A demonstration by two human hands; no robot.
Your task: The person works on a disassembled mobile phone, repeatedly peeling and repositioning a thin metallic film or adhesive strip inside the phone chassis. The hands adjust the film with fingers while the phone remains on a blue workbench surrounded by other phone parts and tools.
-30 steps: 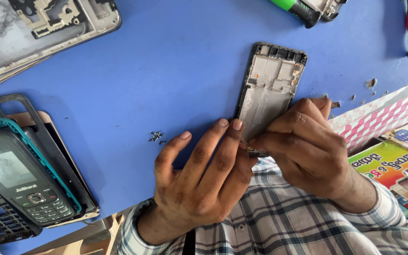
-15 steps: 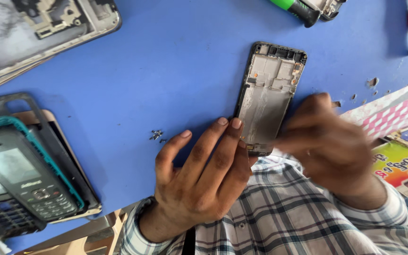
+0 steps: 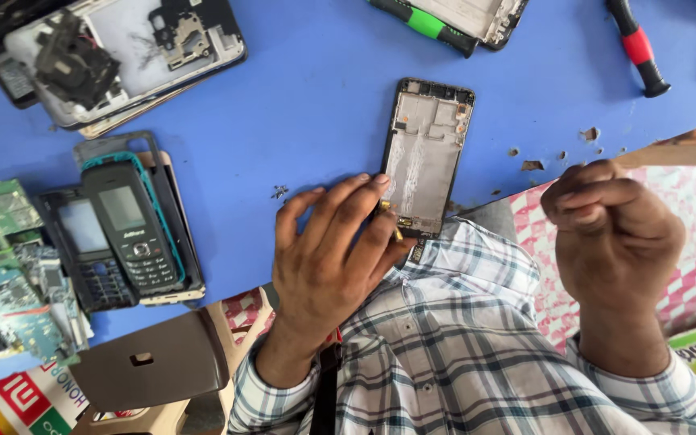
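Left hand steadies a stripped phone frame on the blue table.

The left hand [image 3: 328,258] lies spread, fingertips pressing the lower edge of the phone frame [image 3: 424,153], which sits flat on the blue table [image 3: 308,105]. The right hand [image 3: 614,225] is off to the side, curled loosely closed; whether it pinches anything I cannot tell. It looks like a pause in dismantling; working the frame's lower end needs a firm hold.
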